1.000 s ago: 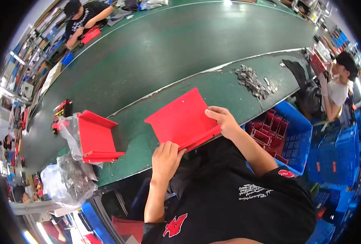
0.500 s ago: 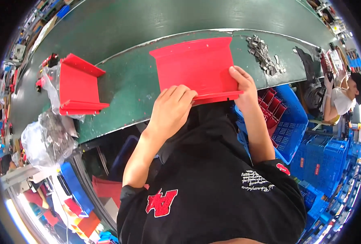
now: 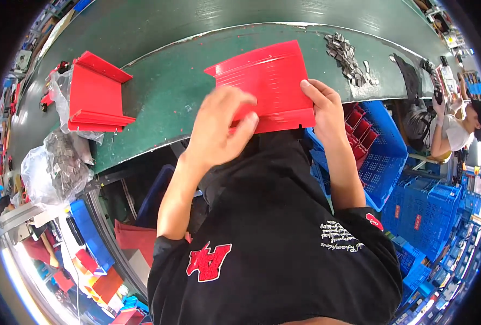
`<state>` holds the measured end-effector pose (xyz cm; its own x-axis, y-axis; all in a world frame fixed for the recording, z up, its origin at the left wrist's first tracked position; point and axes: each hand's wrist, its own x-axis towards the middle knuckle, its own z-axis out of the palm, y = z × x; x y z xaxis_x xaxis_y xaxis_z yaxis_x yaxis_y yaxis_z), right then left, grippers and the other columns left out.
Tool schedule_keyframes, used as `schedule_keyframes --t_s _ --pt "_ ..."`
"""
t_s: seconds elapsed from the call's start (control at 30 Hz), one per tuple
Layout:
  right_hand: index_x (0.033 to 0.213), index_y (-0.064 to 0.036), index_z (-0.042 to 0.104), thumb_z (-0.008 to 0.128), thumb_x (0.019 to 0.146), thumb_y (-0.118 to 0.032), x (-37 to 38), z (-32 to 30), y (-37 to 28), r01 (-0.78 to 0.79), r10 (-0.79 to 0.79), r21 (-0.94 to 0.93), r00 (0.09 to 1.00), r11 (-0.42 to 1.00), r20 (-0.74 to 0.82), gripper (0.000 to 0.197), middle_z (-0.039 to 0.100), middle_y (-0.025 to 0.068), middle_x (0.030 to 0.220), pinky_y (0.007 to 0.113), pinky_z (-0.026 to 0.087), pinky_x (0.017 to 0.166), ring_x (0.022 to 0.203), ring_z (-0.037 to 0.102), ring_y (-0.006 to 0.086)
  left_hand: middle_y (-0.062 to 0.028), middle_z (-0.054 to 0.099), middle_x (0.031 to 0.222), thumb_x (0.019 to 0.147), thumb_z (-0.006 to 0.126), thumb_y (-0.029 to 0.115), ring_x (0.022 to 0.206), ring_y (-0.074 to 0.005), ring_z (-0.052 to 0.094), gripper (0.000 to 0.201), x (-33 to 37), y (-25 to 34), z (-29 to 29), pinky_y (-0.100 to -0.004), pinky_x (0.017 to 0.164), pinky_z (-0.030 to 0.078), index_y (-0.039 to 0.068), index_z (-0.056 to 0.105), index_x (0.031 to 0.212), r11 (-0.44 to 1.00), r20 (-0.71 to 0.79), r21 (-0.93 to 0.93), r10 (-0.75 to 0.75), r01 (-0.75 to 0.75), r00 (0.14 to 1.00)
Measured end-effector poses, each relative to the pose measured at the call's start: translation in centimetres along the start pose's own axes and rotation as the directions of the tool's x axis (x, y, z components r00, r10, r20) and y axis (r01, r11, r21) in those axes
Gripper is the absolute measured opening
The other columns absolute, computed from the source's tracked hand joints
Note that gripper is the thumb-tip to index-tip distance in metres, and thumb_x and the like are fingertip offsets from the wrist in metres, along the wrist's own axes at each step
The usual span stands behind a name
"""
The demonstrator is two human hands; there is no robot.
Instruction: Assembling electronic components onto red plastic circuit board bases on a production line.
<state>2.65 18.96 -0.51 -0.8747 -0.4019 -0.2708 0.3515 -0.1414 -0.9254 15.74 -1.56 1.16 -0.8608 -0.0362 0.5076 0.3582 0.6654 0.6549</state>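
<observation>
A red sheet-like panel with a bent edge strip is tilted up over the near edge of the green table. My right hand grips its right end, thumb on the face and fingers behind. In front of its left part is my left hand, thumb and fingers apart, a little blurred; whether it touches the panel I cannot tell. Farther left lies a stack of similar red panels with raised edges, partly on clear plastic.
Small dark grey pieces lie heaped at the table's right. A blue crate holding red parts stands by my right arm. Clear plastic bags hang over the left edge. A co-worker sits at far right.
My left hand has let go of the panel's near edge and moved up and left, its fingers spreading. The panel has tilted, showing more of its near strip; my right hand keeps its hold.
</observation>
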Motion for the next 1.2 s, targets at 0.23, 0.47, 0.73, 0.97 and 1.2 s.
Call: schedule_keyframes --t_s 0.23,0.47,0.73,0.97,1.2 --pt "0.107 0.0042 0.065 0.062 0.094 -0.013 -2.0 1.9 -1.0 0.005 -0.009 0.025 0.988 1.000 0.152 0.021 0.070 0.0059 0.096 0.023 0.051 0.074 0.083 0.066 0.0095 -0.0136 0.062 0.097 0.092 0.061 0.026 0.091 -0.0333 0.061 0.026 6.1 -4.3 0.3 -0.0424 0.079 0.049 0.003 0.063 0.106 0.977 -0.085 0.208 0.069 -0.050 0.994" --pt "0.106 0.0050 0.065 0.061 0.095 -0.012 -2.4 2.1 -0.8 -0.052 0.027 0.132 0.983 0.990 0.184 0.021 0.069 0.0064 0.095 0.023 0.052 0.073 0.081 0.066 0.0102 -0.0123 0.062 0.097 0.090 0.065 0.017 0.087 -0.0336 0.062 0.020 6.5 -4.7 1.2 -0.0407 0.073 0.050 0.003 0.061 0.104 0.945 -0.047 0.315 0.104 -0.084 0.993" --pt "0.107 0.0075 0.064 0.060 0.096 -0.015 -1.1 2.9 -0.1 -0.014 0.016 -0.014 0.977 1.000 0.212 0.026 0.069 0.0070 0.095 0.023 0.050 0.073 0.081 0.064 0.0096 -0.0117 0.063 0.095 0.088 0.060 0.007 0.089 -0.0321 0.063 0.021 4.0 -4.7 -2.7 -0.0405 0.077 0.051 0.005 0.062 0.109 0.928 -0.058 0.366 0.092 -0.064 0.994" --pt "0.109 0.0060 0.065 0.061 0.095 -0.015 2.6 2.9 0.7 -0.018 0.008 0.090 0.994 0.996 0.106 0.025 0.069 0.0074 0.097 0.023 0.051 0.074 0.084 0.066 0.0104 -0.0106 0.059 0.100 0.079 0.075 0.020 0.095 -0.0285 0.059 0.036 -0.3 0.5 -2.1 -0.0393 0.081 0.047 0.009 0.060 0.111 0.891 0.154 0.454 -0.053 -0.023 0.987" --pt "0.113 0.0028 0.065 0.063 0.095 -0.022 3.5 3.3 2.0 -0.028 0.020 0.061 0.993 0.998 0.119 0.031 0.067 0.0014 0.093 0.022 0.044 0.072 0.080 0.058 0.0086 -0.0102 0.055 0.099 0.079 0.069 0.011 0.086 -0.0323 0.062 0.029 0.2 -2.3 -1.4 -0.0411 0.073 0.051 0.008 0.056 0.105 0.883 0.227 0.463 -0.197 0.072 0.954"
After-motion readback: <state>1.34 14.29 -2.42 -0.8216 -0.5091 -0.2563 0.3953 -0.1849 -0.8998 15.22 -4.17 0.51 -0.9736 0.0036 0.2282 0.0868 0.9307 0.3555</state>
